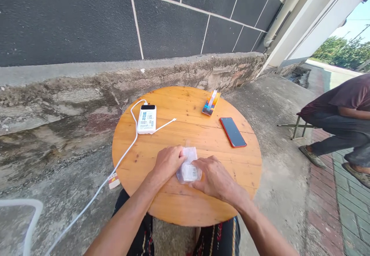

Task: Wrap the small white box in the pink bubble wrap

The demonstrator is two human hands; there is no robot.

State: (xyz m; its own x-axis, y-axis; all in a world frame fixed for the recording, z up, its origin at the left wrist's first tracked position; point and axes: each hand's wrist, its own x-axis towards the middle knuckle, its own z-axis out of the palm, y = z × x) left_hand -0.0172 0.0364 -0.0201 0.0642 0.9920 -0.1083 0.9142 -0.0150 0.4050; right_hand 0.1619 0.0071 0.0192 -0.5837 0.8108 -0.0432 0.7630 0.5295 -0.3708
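Observation:
A small see-through plastic bag (189,166) with a white item inside lies on the round wooden table (190,213), near its front. What the white item is, I cannot make out. My left hand (170,161) is closed on the bag's upper left side, thumb against the plastic. From the right, my right hand (212,177) curls round the bag's other edge, its thumb at the lower corner and fingers at the upper side. The fingertips of both hands are partly hidden.
A white power bank (147,119) with a cable (120,162) stands at the table's left. A small orange and blue box (211,103) and a red-edged phone (232,132) lie to the right. Beyond the table sits another person (343,109); a dark wall (173,24) rises behind.

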